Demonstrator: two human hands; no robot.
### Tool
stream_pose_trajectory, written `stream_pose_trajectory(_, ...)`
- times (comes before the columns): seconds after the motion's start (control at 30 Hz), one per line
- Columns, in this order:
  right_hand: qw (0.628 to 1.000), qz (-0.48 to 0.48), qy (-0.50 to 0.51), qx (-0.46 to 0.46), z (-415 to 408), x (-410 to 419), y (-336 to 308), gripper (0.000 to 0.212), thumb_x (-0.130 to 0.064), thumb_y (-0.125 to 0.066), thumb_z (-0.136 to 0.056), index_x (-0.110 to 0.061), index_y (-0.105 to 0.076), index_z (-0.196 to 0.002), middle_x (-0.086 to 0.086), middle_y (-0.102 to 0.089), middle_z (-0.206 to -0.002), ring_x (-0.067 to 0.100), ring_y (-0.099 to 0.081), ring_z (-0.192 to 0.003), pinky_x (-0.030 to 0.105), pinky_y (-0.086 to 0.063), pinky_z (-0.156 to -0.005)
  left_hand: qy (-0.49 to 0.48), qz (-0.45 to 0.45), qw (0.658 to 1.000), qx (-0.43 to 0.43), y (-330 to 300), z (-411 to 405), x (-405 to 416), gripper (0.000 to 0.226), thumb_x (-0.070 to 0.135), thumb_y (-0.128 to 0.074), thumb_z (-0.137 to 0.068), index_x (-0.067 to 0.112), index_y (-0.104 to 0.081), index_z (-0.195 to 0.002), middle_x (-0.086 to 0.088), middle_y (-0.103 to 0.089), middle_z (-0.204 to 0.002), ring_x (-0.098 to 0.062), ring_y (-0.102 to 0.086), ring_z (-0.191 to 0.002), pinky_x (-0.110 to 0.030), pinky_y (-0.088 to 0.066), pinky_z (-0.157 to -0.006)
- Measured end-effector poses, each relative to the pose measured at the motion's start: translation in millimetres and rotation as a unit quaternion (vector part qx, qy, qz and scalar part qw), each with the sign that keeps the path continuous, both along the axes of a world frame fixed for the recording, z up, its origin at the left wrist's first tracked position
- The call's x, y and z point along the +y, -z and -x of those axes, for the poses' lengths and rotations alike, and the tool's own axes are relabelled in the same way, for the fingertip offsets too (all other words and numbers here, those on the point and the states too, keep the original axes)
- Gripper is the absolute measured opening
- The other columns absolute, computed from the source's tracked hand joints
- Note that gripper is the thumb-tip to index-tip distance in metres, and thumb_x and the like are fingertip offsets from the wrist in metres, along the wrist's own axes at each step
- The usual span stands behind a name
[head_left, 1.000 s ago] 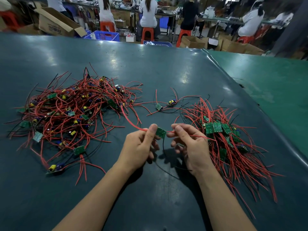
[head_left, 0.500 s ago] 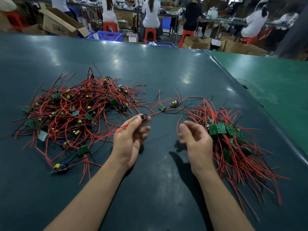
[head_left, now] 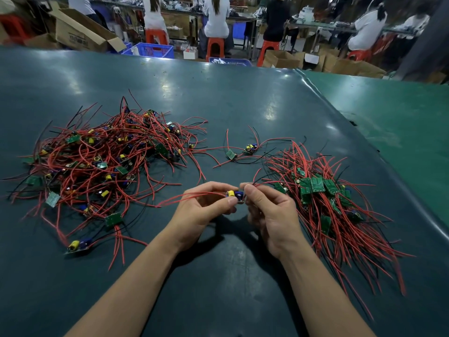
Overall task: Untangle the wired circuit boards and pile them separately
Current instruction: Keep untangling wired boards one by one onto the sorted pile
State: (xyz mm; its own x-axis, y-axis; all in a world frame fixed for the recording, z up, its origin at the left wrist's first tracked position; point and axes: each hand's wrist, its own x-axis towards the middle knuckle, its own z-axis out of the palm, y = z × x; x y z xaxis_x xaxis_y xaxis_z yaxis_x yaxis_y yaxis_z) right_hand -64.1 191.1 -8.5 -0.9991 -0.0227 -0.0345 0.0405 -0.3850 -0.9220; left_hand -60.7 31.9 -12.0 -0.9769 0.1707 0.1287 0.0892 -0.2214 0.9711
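Note:
A tangled heap (head_left: 104, 161) of small green circuit boards with red and black wires lies on the left of the dark table (head_left: 218, 276). A tidier pile (head_left: 323, 198) of boards with wires fanned out lies on the right. Between them, my left hand (head_left: 201, 212) and my right hand (head_left: 269, 215) pinch one small board (head_left: 234, 194) with a yellow and a blue part. Its red wires trail off to the left. Two loose boards (head_left: 243, 152) with wires lie farther back, between the heaps.
A lighter green table (head_left: 401, 122) adjoins on the right. Beyond the far edge are cardboard boxes (head_left: 80, 32), a blue crate (head_left: 153, 49), red stools and several seated people at benches.
My left hand has carried a board from beside the tangled heap to the centre. My right hand has come in from the sorted pile and taken hold of it too.

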Motion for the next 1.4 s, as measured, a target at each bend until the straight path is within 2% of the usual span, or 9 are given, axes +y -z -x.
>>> stream_pose_trajectory(0.2,0.989,-0.047,0.134,0.046,3.4,-9.8,4.5,0.017,-0.011,-0.077,-0.082,-0.014,-0.076,-0.065,-0.001,-0.061,-0.055,0.006,-0.042,-0.043,0.016,-0.034,-0.043,-0.113,0.051,0.992,0.021,-1.7,-2.3,6.4,0.018,-0.004,-0.078,-0.076,0.012,-0.071,-0.082,0.002,-0.074,-0.074,-0.004,-0.066,-0.066,-0.013,-0.049,-0.062)
stream_pose_trajectory(0.4,0.990,-0.056,0.119,0.048,3.8,-7.5,8.0,0.021,-0.014,-0.064,-0.094,-0.020,-0.079,-0.080,-0.005,-0.057,-0.061,0.008,-0.038,-0.044,0.019,-0.029,-0.041,-0.151,0.047,0.987,0.030,-5.0,-4.9,9.5,0.018,-0.008,-0.078,-0.074,0.007,-0.071,-0.083,0.000,-0.075,-0.076,-0.007,-0.067,-0.069,-0.015,-0.051,-0.065)
stream_pose_trajectory(0.63,0.950,-0.205,0.202,0.122,7.2,-2.2,15.8,0.010,-0.007,-0.070,-0.088,-0.003,-0.075,-0.097,-0.003,-0.073,-0.097,0.003,-0.061,-0.080,0.031,-0.053,-0.072,-0.128,0.072,0.989,0.020,-6.6,-7.4,10.6,0.017,-0.007,-0.080,-0.072,0.001,-0.071,-0.084,-0.001,-0.074,-0.073,-0.008,-0.066,-0.065,-0.016,-0.051,-0.063)
stream_pose_trajectory(0.77,0.961,-0.141,0.219,0.091,9.5,-1.2,14.9,0.007,-0.007,-0.073,-0.085,-0.013,-0.077,-0.085,-0.006,-0.074,-0.094,0.006,-0.066,-0.081,0.018,-0.053,-0.062,-0.113,0.080,0.990,0.006,-8.0,-6.7,10.3,0.017,-0.006,-0.080,-0.072,0.005,-0.071,-0.083,-0.003,-0.074,-0.073,-0.009,-0.067,-0.065,-0.016,-0.052,-0.062)
stream_pose_trajectory(0.83,0.968,-0.094,0.221,0.074,11.6,-1.1,14.5,0.008,-0.009,-0.073,-0.086,-0.015,-0.077,-0.083,-0.006,-0.075,-0.092,0.005,-0.065,-0.075,0.025,-0.053,-0.054,-0.107,0.075,0.991,-0.008,-8.7,-6.1,8.6,0.016,-0.004,-0.080,-0.073,0.008,-0.071,-0.081,-0.001,-0.074,-0.071,-0.008,-0.066,-0.064,-0.015,-0.050,-0.061)
stream_pose_trajectory(1.0,0.952,-0.147,0.253,0.088,13.5,-2.5,16.4,0.016,-0.001,-0.071,-0.086,-0.014,-0.076,-0.092,-0.007,-0.069,-0.098,0.007,-0.065,-0.085,0.047,-0.058,-0.077,-0.100,0.098,0.990,-0.013,-9.6,-6.7,10.3,0.014,-0.004,-0.080,-0.074,0.006,-0.072,-0.082,0.000,-0.073,-0.069,-0.008,-0.064,-0.062,-0.015,-0.049,-0.060)
stream_pose_trajectory(1.1,0.942,-0.185,0.257,0.114,13.9,-3.7,18.1,0.024,0.003,-0.069,-0.087,-0.012,-0.076,-0.103,-0.004,-0.068,-0.101,0.009,-0.063,-0.082,0.040,-0.060,-0.066,-0.104,0.105,0.989,-0.012,-9.9,-7.1,11.5,0.015,-0.006,-0.079,-0.073,0.004,-0.072,-0.081,0.002,-0.072,-0.068,-0.006,-0.063,-0.060,-0.014,-0.048,-0.058)
stream_pose_trajectory(1.2,0.959,-0.107,0.246,0.094,14.8,0.6,15.9,0.021,-0.005,-0.069,-0.089,-0.024,-0.076,-0.095,-0.009,-0.073,-0.087,0.005,-0.063,-0.072,0.023,-0.053,-0.050,-0.111,0.093,0.989,-0.021,-11.4,-6.3,7.0,0.016,-0.003,-0.080,-0.073,0.009,-0.072,-0.081,0.003,-0.073,-0.068,-0.004,-0.065,-0.062,-0.012,-0.047,-0.059)
stream_pose_trajectory(1.4,0.939,-0.196,0.262,0.110,14.3,4.6,20.0,0.014,-0.004,-0.063,-0.093,-0.006,-0.076,-0.098,-0.009,-0.068,-0.088,0.003,-0.061,-0.072,0.028,-0.057,-0.054,-0.094,0.112,0.989,-0.019,-12.8,-8.1,8.7,0.015,-0.003,-0.079,-0.074,0.007,-0.073,-0.083,0.002,-0.074,-0.070,-0.005,-0.066,-0.063,-0.013,-0.049,-0.059)
